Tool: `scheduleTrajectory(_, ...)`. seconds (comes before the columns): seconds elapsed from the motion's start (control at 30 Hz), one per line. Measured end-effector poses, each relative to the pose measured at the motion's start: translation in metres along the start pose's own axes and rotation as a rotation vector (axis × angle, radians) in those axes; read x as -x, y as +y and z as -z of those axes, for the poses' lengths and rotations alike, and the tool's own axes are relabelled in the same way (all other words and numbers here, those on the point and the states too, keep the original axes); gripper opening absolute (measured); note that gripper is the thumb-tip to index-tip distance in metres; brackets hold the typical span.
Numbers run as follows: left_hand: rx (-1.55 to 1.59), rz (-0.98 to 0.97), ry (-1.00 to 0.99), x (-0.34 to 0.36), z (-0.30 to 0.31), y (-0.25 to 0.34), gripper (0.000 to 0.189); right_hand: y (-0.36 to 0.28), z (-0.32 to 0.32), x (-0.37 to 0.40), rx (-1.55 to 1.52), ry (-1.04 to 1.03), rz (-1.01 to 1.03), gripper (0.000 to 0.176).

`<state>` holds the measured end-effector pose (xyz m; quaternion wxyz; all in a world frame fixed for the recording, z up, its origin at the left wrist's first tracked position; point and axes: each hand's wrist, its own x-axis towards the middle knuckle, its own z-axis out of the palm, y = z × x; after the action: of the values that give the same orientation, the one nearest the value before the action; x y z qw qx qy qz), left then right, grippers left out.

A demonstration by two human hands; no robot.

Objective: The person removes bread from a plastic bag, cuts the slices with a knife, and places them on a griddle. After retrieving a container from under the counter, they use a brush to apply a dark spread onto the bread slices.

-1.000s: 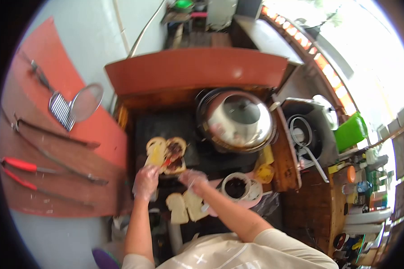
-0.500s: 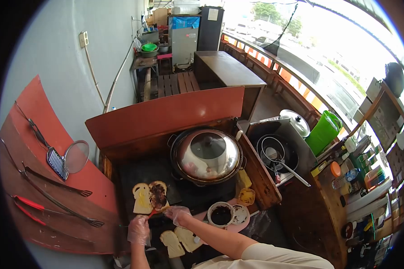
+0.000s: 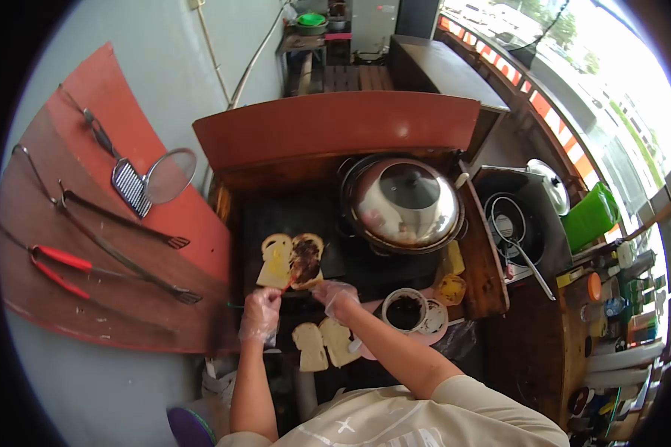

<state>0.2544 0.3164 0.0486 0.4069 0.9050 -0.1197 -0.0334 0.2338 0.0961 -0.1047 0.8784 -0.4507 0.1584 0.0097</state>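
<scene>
The gloved left hand [image 3: 261,313] and right hand [image 3: 335,296] sit with fingers curled, grip impossible to tell, at the near edge of the bread slices [image 3: 291,261] on the dark griddle [image 3: 276,216] just beyond them, where hot metal could probably melt the thin plastic.

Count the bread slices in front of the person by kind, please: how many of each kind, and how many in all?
Bread slice with yellow topping, on the black griddle: 1
Bread slice with dark brown spread, beside it: 1
Plain white bread slices, nearer the person: 2
Total: 4
</scene>
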Motion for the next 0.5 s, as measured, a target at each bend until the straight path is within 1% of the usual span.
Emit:
scheduleTrajectory(0.03,-0.079,-0.032,0.082,-0.009,-0.003,0.0,0.011,-0.009,-0.007,0.006,-0.157,-0.022,-0.059,0.019)
scheduleTrajectory(0.07,-0.157,-0.066,0.162,-0.018,-0.008,0.002,0.01,0.007,0.001,-0.002,-0.157,-0.029,-0.071,0.019)
scheduleTrajectory(0.1,-0.16,-0.057,0.165,-0.026,-0.016,0.006,0.01,0.037,0.021,-0.02,-0.053,-0.032,0.007,0.018)
scheduleTrajectory(0.13,-0.167,-0.091,0.182,-0.034,-0.026,0.011,0.01,0.055,0.032,-0.029,0.049,-0.031,0.087,0.018)
scheduleTrajectory(0.17,-0.173,-0.128,0.195,-0.036,-0.033,0.013,0.009,0.036,0.017,-0.019,0.048,-0.03,0.082,0.018)
scheduleTrajectory(0.2,-0.172,-0.124,0.191,-0.033,-0.038,0.014,0.009,-0.005,-0.01,-0.001,-0.222,0.118,-0.121,0.017)
scheduleTrajectory(0.23,-0.204,-0.14,0.143,-0.03,-0.042,0.016,0.011,-0.026,-0.022,0.008,-0.489,0.265,-0.324,0.016)
scheduleTrajectory(0.27,-0.237,-0.157,0.096,-0.028,-0.045,0.018,0.012,-0.022,-0.017,0.006,-0.487,0.267,-0.326,0.016)
scheduleTrajectory(0.3,-0.237,-0.157,0.095,-0.023,-0.046,0.019,0.012,-0.023,-0.018,0.006,-0.516,0.246,-0.314,0.015)
scheduleTrajectory(0.33,-0.177,-0.159,0.077,-0.016,-0.042,0.023,0.014,-0.021,-0.017,0.005,-0.546,0.224,-0.302,0.015)
scheduleTrajectory(0.37,-0.118,-0.16,0.057,-0.009,-0.04,0.025,0.015,-0.017,-0.017,0.005,-0.55,0.225,-0.306,0.015)
scheduleTrajectory(0.4,-0.122,-0.156,0.057,-0.005,-0.039,0.024,0.015,-0.014,-0.018,0.004,-0.293,0.185,-0.249,0.015)
scheduleTrajectory(0.43,-0.059,-0.124,0.033,-0.002,-0.039,0.022,0.016,-0.018,-0.023,0.005,-0.036,0.141,-0.19,0.015)
scheduleTrajectory(0.47,0.003,-0.094,0.009,-0.001,-0.038,0.02,0.017,-0.024,-0.027,0.005,-0.039,0.138,-0.192,0.015)
scheduleTrajectory(0.5,0.0,-0.095,0.008,-0.001,-0.037,0.018,0.017,-0.029,-0.031,0.006,-0.201,0.23,-0.263,0.016)
